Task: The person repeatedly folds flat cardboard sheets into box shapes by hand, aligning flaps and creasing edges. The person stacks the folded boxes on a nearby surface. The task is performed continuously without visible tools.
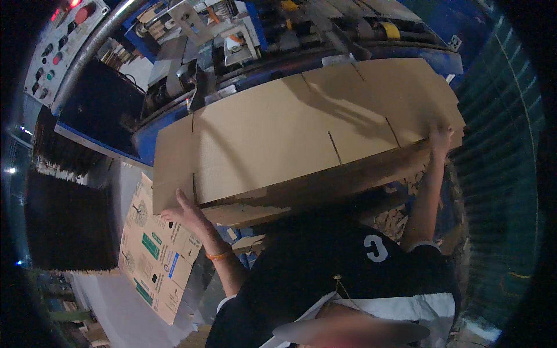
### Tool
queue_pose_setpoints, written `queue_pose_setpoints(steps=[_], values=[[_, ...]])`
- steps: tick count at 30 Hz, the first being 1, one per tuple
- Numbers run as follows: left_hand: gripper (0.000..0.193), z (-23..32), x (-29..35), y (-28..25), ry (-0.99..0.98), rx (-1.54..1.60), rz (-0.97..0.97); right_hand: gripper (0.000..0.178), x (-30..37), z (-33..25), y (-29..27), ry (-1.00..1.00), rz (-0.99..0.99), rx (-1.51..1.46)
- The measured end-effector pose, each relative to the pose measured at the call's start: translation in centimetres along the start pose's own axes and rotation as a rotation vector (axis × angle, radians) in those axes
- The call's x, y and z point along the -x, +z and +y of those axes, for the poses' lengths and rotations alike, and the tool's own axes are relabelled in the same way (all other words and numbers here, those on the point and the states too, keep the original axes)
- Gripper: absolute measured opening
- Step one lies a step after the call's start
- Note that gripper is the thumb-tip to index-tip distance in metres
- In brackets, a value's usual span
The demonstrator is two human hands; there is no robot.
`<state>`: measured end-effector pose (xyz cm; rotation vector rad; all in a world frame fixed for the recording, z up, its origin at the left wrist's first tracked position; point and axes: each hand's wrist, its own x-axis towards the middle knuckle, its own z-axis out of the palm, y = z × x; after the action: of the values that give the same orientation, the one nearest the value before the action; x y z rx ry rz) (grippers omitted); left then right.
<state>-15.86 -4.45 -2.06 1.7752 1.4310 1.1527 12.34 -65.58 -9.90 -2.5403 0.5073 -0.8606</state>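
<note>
A stack of flat brown cardboard blanks [267,139] with short dark slots cut along its long edges spans the view in front of me, against the machine's edge. My left hand [188,214] grips its near left corner, thumb on the top sheet and fingers at the edge below. At the right end, my right hand [441,139] is closed on the stack's near edge; its fingers are partly blurred. The sheets' edges show as a thick layered side toward me.
Beyond the stack stands a blue machine [400,52] with rollers and metal brackets. A control panel [61,46] with buttons is at the far left. Printed cardboard [159,249] lies lower left, near tall dark stacks [69,214]. Cardboard scraps [389,223] lie below; a ridged green surface [505,174] rises right.
</note>
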Motion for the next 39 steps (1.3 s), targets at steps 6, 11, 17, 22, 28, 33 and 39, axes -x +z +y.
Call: queue_pose_setpoints(steps=[6,11,17,22,28,33,39], values=[[0.045,3.0,-1.2,-4.2,-0.178,0.820,-0.133,0.057,-1.5,-1.3,-1.8,0.043,0.028,-0.287],[0.045,3.9,-2.1,-4.1,0.008,1.203,-0.217,0.055,-2.3,-3.1,-2.0,0.041,0.165,0.154],[0.043,3.6,-4.9,-1.1,-0.178,1.284,-0.162,0.050,-4.3,-9.3,-3.2,0.131,0.313,-1.434],[0.031,3.9,-3.6,-2.7,-0.033,0.928,-0.324,0.042,-0.9,-14.5,-11.9,0.005,0.235,-1.297],[0.038,3.4,3.2,-4.7,0.617,0.331,-0.571,0.036,13.1,-16.1,-15.0,-1.130,-0.356,-0.644],[0.052,4.2,5.1,-2.8,1.270,-0.001,-0.935,0.036,16.2,-17.6,-13.0,-1.510,-0.463,-0.206],[0.049,5.1,5.1,-2.4,1.387,-0.159,-0.985,0.037,14.8,-19.0,-13.1,-1.593,-0.522,-0.301]])
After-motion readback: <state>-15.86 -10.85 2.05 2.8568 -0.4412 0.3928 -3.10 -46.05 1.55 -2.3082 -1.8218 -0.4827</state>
